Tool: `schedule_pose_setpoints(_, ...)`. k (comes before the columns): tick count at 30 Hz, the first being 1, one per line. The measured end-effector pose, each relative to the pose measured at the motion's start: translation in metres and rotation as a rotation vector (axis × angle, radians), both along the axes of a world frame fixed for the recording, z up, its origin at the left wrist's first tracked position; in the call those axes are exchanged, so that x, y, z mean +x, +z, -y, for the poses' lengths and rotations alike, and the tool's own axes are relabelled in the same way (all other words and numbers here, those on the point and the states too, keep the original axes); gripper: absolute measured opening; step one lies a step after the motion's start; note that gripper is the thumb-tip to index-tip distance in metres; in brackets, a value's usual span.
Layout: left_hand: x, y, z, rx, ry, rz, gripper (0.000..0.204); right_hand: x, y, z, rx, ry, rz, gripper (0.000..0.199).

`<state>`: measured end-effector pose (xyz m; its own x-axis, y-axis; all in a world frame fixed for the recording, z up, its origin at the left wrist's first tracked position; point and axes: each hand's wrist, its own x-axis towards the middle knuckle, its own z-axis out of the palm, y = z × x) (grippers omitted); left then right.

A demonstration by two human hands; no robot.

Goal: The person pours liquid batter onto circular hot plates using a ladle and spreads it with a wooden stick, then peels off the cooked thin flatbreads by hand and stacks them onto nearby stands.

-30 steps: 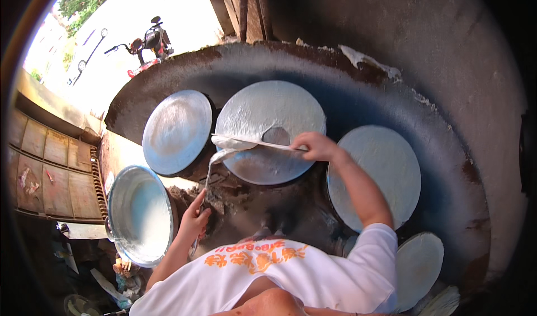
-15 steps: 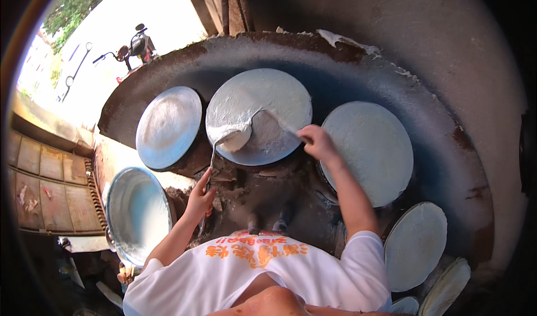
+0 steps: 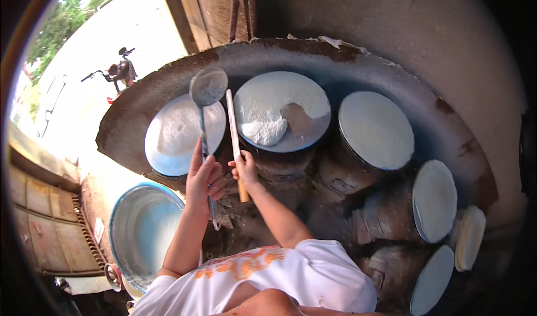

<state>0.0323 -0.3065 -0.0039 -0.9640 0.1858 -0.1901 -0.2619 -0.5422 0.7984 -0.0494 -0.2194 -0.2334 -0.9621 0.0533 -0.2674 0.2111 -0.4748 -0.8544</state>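
Observation:
My left hand (image 3: 205, 177) is closed round the long handle of a metal ladle (image 3: 210, 86), whose round bowl is raised over the far edge of the left griddle (image 3: 174, 140). Close beside it, my right hand (image 3: 245, 169) grips a narrow, whitened spatula (image 3: 231, 120) with a light wooden handle end, its blade pointing up and away. The spatula's tip stands apart from the middle griddle (image 3: 307, 130). White batter (image 3: 264, 99) coats most of that round plate, thicker in a lump at its near left, with a bare grey patch at the near right.
A blue-rimmed basin (image 3: 120, 210) with whitish liquid stands at lower left. To the right, a round plate (image 3: 376, 130) and another plate (image 3: 435, 201) carry pale layers. A curved wall (image 3: 447, 112) rings the stoves. Outside at upper left stands a motorbike (image 3: 120, 71).
Ladle and spatula have lifted off the middle griddle and moved left. My right hand has come across beside my left. Batter now leaves a smaller bare patch. My view has shifted.

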Motion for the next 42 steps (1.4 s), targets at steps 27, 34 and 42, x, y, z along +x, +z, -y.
schedule_pose_setpoints(27, 0.039, 0.003, 0.033, -0.179, -0.109, -0.060, 0.057, 0.158, 0.039, -0.144, -0.056, -0.303, 0.359, 0.028)
schedule_pose_setpoints(34, 0.017, 0.005, -0.020, -0.252, -0.151, -0.081, 0.056, 0.094, 0.056, -0.220, 0.061, -0.268, 0.261, 0.026)
schedule_pose_setpoints(42, -0.010, -0.012, -0.068, -0.369, -0.197, -0.113, 0.058, 0.148, 0.042, -0.256, 0.232, -0.167, 0.293, 0.033)
